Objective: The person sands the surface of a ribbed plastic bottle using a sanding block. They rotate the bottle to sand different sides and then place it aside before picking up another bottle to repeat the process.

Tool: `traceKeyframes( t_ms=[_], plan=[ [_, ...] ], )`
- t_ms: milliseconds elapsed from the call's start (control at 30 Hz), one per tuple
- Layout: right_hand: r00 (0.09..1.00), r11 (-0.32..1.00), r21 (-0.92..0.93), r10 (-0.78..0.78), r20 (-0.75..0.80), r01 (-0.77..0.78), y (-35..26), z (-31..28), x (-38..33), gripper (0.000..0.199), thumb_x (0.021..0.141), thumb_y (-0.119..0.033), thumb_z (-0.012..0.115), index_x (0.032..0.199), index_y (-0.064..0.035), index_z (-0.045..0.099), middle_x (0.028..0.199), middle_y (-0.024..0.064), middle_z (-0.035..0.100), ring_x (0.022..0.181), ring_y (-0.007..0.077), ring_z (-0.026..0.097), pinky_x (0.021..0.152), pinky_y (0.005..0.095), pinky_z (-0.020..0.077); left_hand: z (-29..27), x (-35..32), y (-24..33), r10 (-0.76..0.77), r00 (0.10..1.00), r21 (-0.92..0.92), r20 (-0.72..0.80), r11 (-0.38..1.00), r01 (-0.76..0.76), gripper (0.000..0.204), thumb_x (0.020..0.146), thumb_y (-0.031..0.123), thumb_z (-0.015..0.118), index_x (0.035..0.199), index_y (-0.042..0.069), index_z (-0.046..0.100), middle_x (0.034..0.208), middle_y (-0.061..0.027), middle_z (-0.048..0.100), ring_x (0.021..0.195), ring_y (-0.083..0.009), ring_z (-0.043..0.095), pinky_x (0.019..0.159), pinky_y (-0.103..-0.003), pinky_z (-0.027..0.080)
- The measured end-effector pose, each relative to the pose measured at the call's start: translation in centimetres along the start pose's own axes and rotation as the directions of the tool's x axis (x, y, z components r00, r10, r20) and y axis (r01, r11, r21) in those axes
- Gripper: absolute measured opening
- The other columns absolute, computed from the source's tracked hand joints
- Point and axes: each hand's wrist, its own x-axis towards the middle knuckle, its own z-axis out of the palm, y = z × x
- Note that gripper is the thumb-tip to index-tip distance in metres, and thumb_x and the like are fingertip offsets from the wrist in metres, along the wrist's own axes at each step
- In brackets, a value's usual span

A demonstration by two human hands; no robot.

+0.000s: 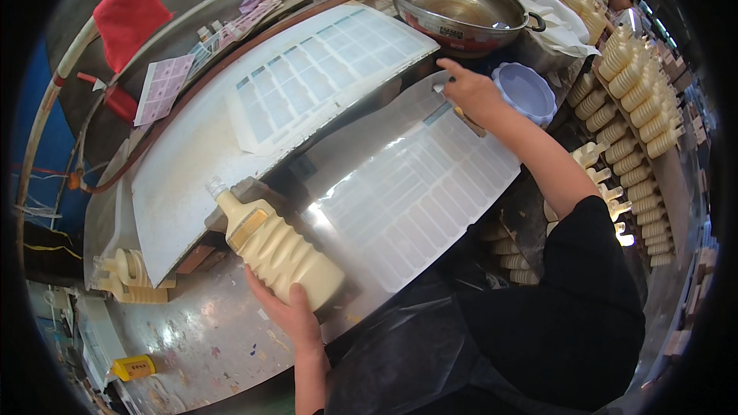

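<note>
My left hand (288, 311) grips the base of a cream ribbed bottle (277, 250), fingers wrapped under its lower end. The bottle lies tilted on the metal surface (207, 338), its clear cap pointing up and away from me, with a tan label near its shoulder. My right hand (469, 92) reaches out beyond the bottle, fingers pinched around a small object at the far edge of a clear label sheet (419, 196); I cannot tell what the object is.

The sheet lies just right of the bottle, marked out in rows of pale rectangles. A second sheet (323, 73) lies beyond the bottle, on a white board (184, 192). Further beyond sits a steel pan (457, 8), with a pale blue lid (526, 92) beside my right hand. Far right of the bottle, rows of similar bottles (634, 107) lie stacked. A red cloth (131, 15) hangs at far left. A small yellow object (134, 367) lies on the surface, left of my left hand.
</note>
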Motion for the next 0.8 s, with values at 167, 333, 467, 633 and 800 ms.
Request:
traceKeyframes(
  t_ms=[167,333,467,633,800],
  plan=[
    [0.909,0.842,0.462,0.387,-0.153,-0.28,2.2,-2.3,3.6,0.013,0.087,-0.012,0.073,0.096,-0.0031,0.07,0.104,0.0056,0.075,0.079,0.0177,0.072,0.073,0.031,0.0556,0.4,0.0,0.8,-0.035,0.999,0.012,0.004,0.999,0.035,0.087,0.081,0.011,0.052,0.161,0.0,0.02,0.155,-0.0236,0.036,0.141,-0.0352,0.04,0.12,-0.045,0.03],
    [0.803,0.678,0.617,0.584,-0.121,-0.4,8.4,-3.9,8.5,0.021,0.091,-0.019,0.076,0.106,-0.0032,0.077,0.084,0.0016,0.074,0.076,0.0078,0.066,0.07,0.0241,0.0522,0.3,0.0,1.0,-0.063,0.998,0.023,-0.016,0.998,0.064,0.087,0.08,0.01,0.051,0.161,0.001,0.02,0.155,-0.0235,0.035,0.141,-0.0348,0.04,0.119,-0.045,0.031],
    [0.795,0.67,0.514,0.605,0.041,-0.536,18.1,-2.7,11.1,0.03,0.089,-0.034,0.075,0.097,-0.0048,0.081,0.079,0.0054,0.076,0.07,0.0132,0.07,0.067,0.0317,0.0543,0.2,0.0,0.8,-0.043,0.999,0.022,0.014,0.999,0.042,0.083,0.084,0.013,0.049,0.161,-0.001,0.02,0.156,-0.0233,0.035,0.142,-0.0345,0.04,0.12,-0.044,0.03],
    [0.731,0.836,-0.015,0.488,0.477,-0.548,20.4,0.4,14.5,0.024,0.079,-0.024,0.078,0.069,-0.0024,0.074,0.063,0.0076,0.069,0.057,0.0155,0.06,0.058,0.0351,0.0504,-0.4,-0.4,-0.4,-0.078,0.996,-0.057,-0.037,0.995,0.076,0.077,0.093,0.022,0.046,0.16,-0.005,0.019,0.157,-0.0238,0.034,0.143,-0.0335,0.039,0.121,-0.043,0.028],
    [0.735,0.883,-0.299,0.468,0.491,-0.363,28.1,4.8,14.4,0.033,0.075,-0.025,0.076,0.093,0.0019,0.077,0.084,0.0243,0.072,0.074,0.0334,0.07,0.071,0.0436,0.0558,0.1,0.4,-0.5,-0.034,0.999,-0.104,0.043,0.994,0.038,0.077,0.094,0.023,0.046,0.16,-0.005,0.019,0.158,-0.0238,0.034,0.144,-0.033,0.038,0.121,-0.042,0.027]
  ],
)
